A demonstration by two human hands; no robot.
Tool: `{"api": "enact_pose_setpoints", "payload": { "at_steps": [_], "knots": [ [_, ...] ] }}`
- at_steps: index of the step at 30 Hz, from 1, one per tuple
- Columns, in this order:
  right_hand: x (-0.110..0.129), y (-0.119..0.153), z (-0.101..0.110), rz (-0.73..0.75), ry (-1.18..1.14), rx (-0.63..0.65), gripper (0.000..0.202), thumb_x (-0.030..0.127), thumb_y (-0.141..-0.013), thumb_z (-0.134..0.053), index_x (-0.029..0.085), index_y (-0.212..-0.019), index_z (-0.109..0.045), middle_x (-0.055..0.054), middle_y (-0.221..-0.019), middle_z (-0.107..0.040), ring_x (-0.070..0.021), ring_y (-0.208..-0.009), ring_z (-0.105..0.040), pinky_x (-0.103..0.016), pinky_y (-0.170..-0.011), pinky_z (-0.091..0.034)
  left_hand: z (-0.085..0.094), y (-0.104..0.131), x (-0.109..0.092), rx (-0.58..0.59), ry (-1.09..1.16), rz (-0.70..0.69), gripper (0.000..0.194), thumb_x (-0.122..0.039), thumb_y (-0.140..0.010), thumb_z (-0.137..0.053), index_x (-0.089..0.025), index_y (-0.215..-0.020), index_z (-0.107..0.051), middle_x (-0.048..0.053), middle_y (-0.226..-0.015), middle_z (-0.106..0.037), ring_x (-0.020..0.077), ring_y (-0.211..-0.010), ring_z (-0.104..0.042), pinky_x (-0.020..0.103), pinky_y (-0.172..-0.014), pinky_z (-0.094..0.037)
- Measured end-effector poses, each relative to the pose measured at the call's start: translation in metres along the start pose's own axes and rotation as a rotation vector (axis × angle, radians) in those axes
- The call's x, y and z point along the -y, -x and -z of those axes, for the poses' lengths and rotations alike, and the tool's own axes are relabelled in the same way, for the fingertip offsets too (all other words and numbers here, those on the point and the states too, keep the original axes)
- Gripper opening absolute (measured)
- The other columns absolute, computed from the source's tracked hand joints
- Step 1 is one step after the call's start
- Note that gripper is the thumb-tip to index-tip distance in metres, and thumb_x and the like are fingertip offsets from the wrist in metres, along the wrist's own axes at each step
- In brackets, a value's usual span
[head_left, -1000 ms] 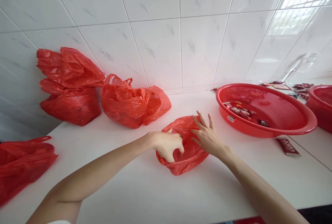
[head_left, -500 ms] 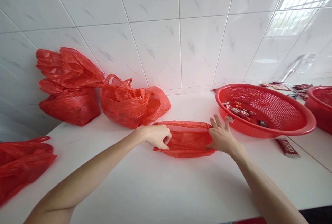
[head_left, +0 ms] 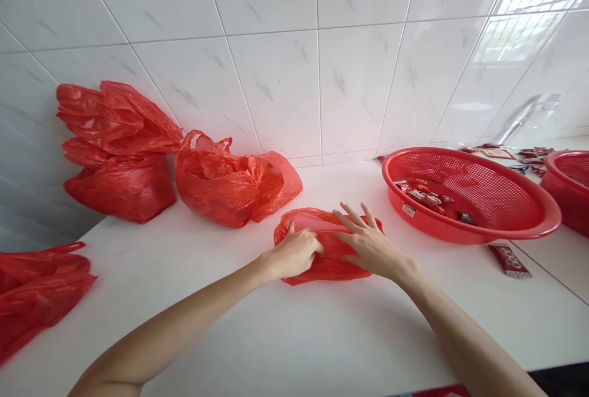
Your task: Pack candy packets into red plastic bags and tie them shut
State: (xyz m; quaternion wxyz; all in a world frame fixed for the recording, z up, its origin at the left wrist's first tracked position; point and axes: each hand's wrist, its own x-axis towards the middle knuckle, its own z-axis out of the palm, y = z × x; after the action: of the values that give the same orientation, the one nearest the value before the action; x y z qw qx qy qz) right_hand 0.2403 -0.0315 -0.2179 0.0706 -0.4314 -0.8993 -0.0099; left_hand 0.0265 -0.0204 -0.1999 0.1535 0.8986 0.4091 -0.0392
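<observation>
A thin red plastic bag (head_left: 331,265) lies on the white table in front of me, its mouth spread wide. My left hand (head_left: 297,254) is over the left part of the mouth, thumb raised away from the bent fingers; nothing shows in its grasp, though some fingertips are hidden. Fingers spread, my right hand (head_left: 372,248) rests over the right part of the same bag and holds nothing visible. Both hands point inward, with a short gap between them.
A red perforated basket (head_left: 460,231) with small wrapped packets stands at right, beside a dark red packet (head_left: 510,261). Another red basket (head_left: 568,194) is at the far right edge. Filled red bags (head_left: 221,191) line the tiled wall at left; another red bag (head_left: 41,292) lies nearer me.
Both hands have moved inward, closer together, from the bag's two sides. The left thumb has lifted, and the bag's rim has become rounder and more crumpled.
</observation>
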Motion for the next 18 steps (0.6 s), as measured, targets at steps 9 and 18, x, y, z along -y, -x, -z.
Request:
{"api": "enact_pose_setpoints", "payload": {
  "at_steps": [9,18],
  "knots": [
    [-0.013,0.006,0.020,-0.443,-0.011,0.452,0.053,0.046,-0.078,-0.081,0.009,-0.114,-0.071,-0.027,-0.165,-0.023,-0.0444,-0.155,-0.002,-0.069,-0.122,-0.003,0.025,0.009,0.014,0.207,-0.049,0.218,0.022,-0.019,-0.068,-0.065,-0.021,-0.089,-0.060,0.010,-0.108,-0.065,0.0307,-0.098,-0.066,0.036,-0.076,-0.053],
    [-0.012,0.011,0.024,-0.324,-0.051,0.314,0.052,0.049,-0.078,-0.080,0.012,-0.113,-0.074,-0.025,-0.166,-0.020,-0.0420,-0.156,0.000,-0.069,-0.121,-0.001,0.023,0.011,0.014,0.145,-0.060,0.137,0.032,-0.031,-0.076,-0.068,-0.023,-0.107,-0.063,0.011,-0.125,-0.063,0.0351,-0.122,-0.058,0.046,-0.104,-0.045]
  ]
}}
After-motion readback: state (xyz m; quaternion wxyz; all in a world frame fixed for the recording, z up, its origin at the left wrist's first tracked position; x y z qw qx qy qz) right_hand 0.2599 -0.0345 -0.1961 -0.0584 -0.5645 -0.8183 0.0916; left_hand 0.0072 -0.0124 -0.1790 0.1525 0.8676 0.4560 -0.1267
